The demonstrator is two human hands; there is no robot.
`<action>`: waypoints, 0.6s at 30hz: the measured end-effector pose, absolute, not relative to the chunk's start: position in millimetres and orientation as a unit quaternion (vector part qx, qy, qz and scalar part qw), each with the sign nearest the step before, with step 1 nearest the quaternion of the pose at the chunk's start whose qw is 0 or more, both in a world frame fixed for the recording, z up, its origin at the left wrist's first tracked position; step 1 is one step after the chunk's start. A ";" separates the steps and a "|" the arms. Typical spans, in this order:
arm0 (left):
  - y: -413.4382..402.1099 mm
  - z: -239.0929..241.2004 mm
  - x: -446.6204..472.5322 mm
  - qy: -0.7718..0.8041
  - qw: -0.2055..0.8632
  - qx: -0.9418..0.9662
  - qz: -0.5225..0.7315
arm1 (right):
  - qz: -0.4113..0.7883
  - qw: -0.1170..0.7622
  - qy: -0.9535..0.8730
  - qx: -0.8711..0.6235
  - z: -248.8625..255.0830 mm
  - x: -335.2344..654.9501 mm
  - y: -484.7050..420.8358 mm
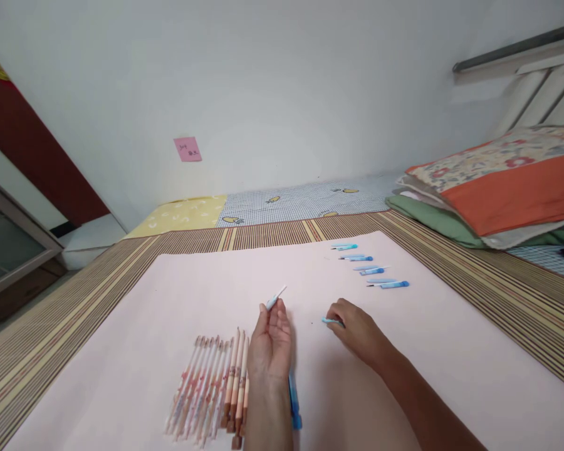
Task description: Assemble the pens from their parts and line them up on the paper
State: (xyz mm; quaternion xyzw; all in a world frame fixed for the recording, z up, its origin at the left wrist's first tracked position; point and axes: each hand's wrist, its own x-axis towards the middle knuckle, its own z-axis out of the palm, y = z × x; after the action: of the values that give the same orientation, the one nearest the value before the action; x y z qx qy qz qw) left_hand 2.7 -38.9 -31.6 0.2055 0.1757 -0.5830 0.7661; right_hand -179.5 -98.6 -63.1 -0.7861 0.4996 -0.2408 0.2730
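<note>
My left hand (271,341) is turned palm up, thumb and fingers closed on a slim pen part (273,301) with a thin white tip pointing up and right. To its right, low over the pink sheet (207,282), my right hand (355,326) pinches a small light-blue pen piece (329,321); most of that piece is hidden by the fingers. A tiny dark speck lies left of it. Beside my left forearm is a blue pen (294,404), partly covered by the arm.
Left of my forearm lie several white-and-pink pens (195,391) and several orange-brown pens (237,379). Small groups of blue pen parts (388,284) are laid out at upper right. Beyond are a striped mat (263,238), stacked pillows (507,181) and a wall with a pink note (187,149).
</note>
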 end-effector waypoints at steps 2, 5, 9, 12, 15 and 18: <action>-38.8 -31.3 3.7 0.183 0.768 0.204 -0.579 | -0.253 0.283 0.492 -0.784 -63.2 -182.5 -99.7; -39.0 -31.6 4.7 0.192 0.768 0.203 -0.576 | -0.315 0.359 0.475 -0.739 -64.0 -186.4 -102.2; -39.8 -31.4 3.0 0.188 0.760 0.219 -0.582 | -0.399 0.505 0.442 -0.625 -69.0 -184.0 -105.1; -40.6 -31.2 0.3 0.179 0.753 0.238 -0.587 | -0.422 0.567 0.428 -0.564 -73.5 -177.8 -108.6; -41.3 -32.4 -1.7 0.194 0.744 0.235 -0.595 | -0.444 0.646 0.394 -0.481 -74.0 -171.6 -115.0; -41.3 -33.7 -2.5 0.209 0.748 0.221 -0.589 | -0.465 0.700 0.356 -0.408 -68.4 -166.8 -121.1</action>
State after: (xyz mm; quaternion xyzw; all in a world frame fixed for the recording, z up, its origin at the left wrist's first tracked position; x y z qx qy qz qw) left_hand -2.5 -41.3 -33.7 0.2212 0.2091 -0.5895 0.7482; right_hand -166.8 -121.1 -68.4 -0.4079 0.3565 -0.4650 0.7002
